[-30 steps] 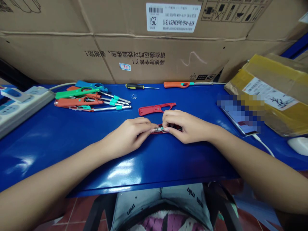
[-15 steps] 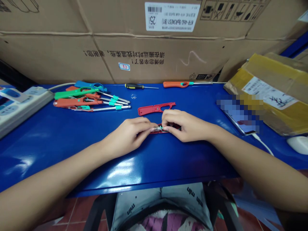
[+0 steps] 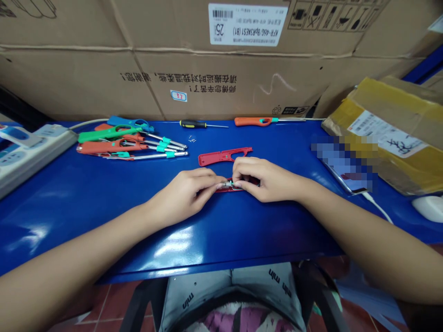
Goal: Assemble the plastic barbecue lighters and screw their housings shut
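An opened red lighter shell half (image 3: 221,190) lies on the blue table (image 3: 114,258) under both hands. Inside it sits a small whitish inner part (image 3: 227,184) with a green piece and a thin wire. My left hand (image 3: 190,193) pinches the left end of this part between thumb and fingers. From the right, my right hand (image 3: 265,180) closes thumb and fingertips at the green piece and wire, covering much of the shell. Just beyond the hands rests the other red shell half (image 3: 214,158), with a trigger opening at its right end.
Several assembled lighters (image 3: 114,146) are piled at left, near a power strip (image 3: 24,154). A screwdriver (image 3: 194,124), small screws (image 3: 192,139) and an orange lighter (image 3: 252,121) lie at the back, before a cardboard box (image 3: 86,87). A phone (image 3: 342,170), parcel (image 3: 391,147) and mouse (image 3: 429,207) are at right.
Almost nothing differs. My right hand has shifted very slightly, and both hands keep their pinch at the red shell half.
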`<state>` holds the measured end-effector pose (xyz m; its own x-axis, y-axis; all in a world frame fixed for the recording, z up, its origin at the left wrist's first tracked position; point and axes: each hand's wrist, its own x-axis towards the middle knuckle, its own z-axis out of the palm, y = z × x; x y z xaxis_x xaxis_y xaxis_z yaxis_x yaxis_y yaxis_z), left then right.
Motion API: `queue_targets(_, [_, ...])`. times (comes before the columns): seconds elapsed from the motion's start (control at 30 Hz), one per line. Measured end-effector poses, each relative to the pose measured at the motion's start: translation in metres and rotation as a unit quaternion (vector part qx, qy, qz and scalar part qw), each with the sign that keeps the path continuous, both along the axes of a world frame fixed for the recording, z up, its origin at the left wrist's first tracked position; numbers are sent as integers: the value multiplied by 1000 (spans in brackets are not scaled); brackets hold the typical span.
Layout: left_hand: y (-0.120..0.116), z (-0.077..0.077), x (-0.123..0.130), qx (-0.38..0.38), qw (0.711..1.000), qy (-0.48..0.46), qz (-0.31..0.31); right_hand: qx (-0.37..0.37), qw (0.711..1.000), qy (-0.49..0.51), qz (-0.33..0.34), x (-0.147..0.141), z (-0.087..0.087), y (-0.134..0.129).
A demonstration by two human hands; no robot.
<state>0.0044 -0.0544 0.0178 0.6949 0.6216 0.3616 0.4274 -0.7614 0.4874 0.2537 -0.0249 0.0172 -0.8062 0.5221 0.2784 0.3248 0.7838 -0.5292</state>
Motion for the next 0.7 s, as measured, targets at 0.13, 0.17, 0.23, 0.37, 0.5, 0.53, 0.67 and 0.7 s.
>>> queue_targets(0.13, [0,3,-1,-2,1000,0,-1,-4,1000,21,1,2,1,1])
queue_targets(0.17, [0,4,-2,-1,1000,0,-2,-3,1000,23,2,2,2,1])
queue_targets(0.23, [0,5,-3,4,1000,2,-4,2,1000,24,3,2,3,1])
queue_targets(0.37, [0,5,-4,5,1000,2,-4,21,999,26,1,2,2,1])
queue_targets(0.5, [0,2,-3,-3,1000,3,0,35,999,20,-7,1,-1,0])
queue_targets(0.53, [0,2,-2,-3,1000,4,0,36,999,18,-7,1,-1,0])
queue_targets(0.67, [1,2,-2,2,1000,9,-5,34,999,10,-11,1,-1,-1])
queue_targets(0.7, [1,3,-3,5,1000,12,-6,33,999,6,-14,1,-1,-2])
